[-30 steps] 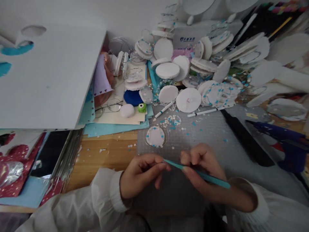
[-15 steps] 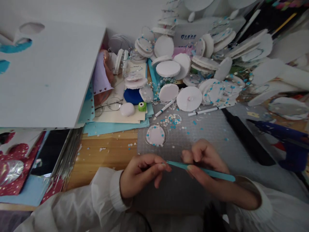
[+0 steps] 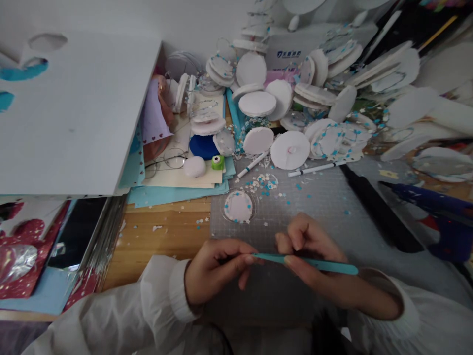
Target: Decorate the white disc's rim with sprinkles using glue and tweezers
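My right hand [image 3: 314,251] grips teal tweezers [image 3: 325,265] that lie almost level, tips pointing left. My left hand [image 3: 218,268] is pinched at the tweezer tips, thumb and forefinger pressed together on something too small to make out. Both hands hover over a grey cutting mat [image 3: 332,207]. Just beyond them on the mat lies a round clear disc [image 3: 238,206] with a pale centre and blue specks round its rim. Loose white and blue confetti [image 3: 264,182] is scattered behind it.
A heap of white foam discs [image 3: 288,98] fills the back. Two white pens [image 3: 314,170] lie by it. A blue glue gun [image 3: 439,212] and a black bar [image 3: 377,207] sit at the right. A white board [image 3: 74,113], glasses [image 3: 166,162], green punch [image 3: 218,161] and paper stacks are left.
The tweezers have levelled out from a slant, and both hands shifted slightly. My left fingers stay pinched at the tips.
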### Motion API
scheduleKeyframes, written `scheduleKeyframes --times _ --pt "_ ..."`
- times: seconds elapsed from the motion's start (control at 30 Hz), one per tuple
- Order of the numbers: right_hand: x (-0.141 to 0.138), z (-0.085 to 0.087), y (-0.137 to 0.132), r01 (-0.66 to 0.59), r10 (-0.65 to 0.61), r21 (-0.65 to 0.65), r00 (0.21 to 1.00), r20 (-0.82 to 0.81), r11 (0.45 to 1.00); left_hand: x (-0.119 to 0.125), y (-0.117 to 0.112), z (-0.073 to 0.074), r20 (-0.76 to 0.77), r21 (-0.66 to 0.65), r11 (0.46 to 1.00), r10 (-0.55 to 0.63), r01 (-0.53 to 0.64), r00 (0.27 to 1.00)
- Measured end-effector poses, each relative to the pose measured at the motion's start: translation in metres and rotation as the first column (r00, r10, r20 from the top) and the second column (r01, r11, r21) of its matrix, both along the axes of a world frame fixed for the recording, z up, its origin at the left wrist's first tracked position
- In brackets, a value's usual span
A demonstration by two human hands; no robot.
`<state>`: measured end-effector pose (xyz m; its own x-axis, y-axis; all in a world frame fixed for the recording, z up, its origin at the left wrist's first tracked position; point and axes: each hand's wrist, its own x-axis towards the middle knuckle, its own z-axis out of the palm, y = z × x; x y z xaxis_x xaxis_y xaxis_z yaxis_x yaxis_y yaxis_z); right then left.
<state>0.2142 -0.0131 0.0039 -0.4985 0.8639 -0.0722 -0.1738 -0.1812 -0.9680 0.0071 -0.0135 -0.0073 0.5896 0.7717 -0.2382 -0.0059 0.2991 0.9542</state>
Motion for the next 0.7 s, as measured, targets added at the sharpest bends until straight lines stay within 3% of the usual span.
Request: scheduleKeyframes --times 0.33,0.5,0.7 --pt "0.002 -0.005 0.003 -0.030 0.017 -0.145 0.996 -0.089 0.989 0.000 0.001 0.001 0.019 -0.012 1.000 0.000 0.001 1.000" --pt "0.005 -0.006 0.005 0.021 -0.054 -0.186 0.982 -0.179 0.982 0.001 0.001 0.002 0.028 -0.038 0.999 0.015 -0.014 0.999" --pt "0.009 -0.010 0.012 0.146 -0.169 -0.138 0.971 -0.171 0.980 0.000 0.002 0.006 0.032 -0.035 0.998 0.052 -0.051 0.998"
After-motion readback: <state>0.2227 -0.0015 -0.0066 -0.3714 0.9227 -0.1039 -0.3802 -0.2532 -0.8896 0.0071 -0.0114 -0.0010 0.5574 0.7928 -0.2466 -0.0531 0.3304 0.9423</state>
